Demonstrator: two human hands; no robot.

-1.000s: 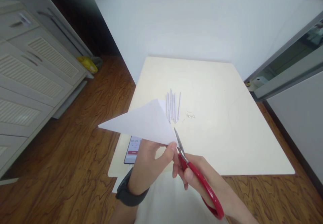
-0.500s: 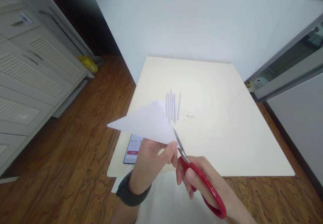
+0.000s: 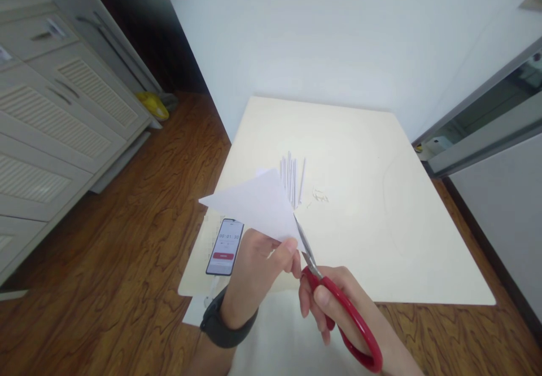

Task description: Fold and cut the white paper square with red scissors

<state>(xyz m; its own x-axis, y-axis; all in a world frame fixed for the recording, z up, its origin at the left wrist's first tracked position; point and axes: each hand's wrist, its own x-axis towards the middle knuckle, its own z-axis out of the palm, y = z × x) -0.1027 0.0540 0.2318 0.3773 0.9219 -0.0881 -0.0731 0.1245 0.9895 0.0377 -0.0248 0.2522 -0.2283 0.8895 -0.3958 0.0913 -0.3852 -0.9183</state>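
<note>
A folded, pointed sheet of white paper [image 3: 258,202] is pinched by its lower right corner in my left hand [image 3: 271,257], which wears a black band at the wrist. My right hand [image 3: 334,297] grips red-handled scissors [image 3: 349,308], with fingers in the loops. The blades are at the paper's right edge, close to my left fingertips; whether they are cutting through it is hard to tell. Behind the paper lie several thin white paper sticks [image 3: 293,175], their lower left ends partly hidden. Small off-white scraps [image 3: 320,195] lie to their right.
A phone [image 3: 224,249] showing a timer lies at the left front of the cream table [image 3: 381,206]. Papers [image 3: 195,310] stick out below it at the front edge. The white wall [image 3: 322,37] stands behind the table, and a white cabinet [image 3: 63,116] is at the far left.
The paper has swung slightly, its left tip moving right, which uncovers more of the phone. Both hands keep their grips, and the camera view has shifted a little.
</note>
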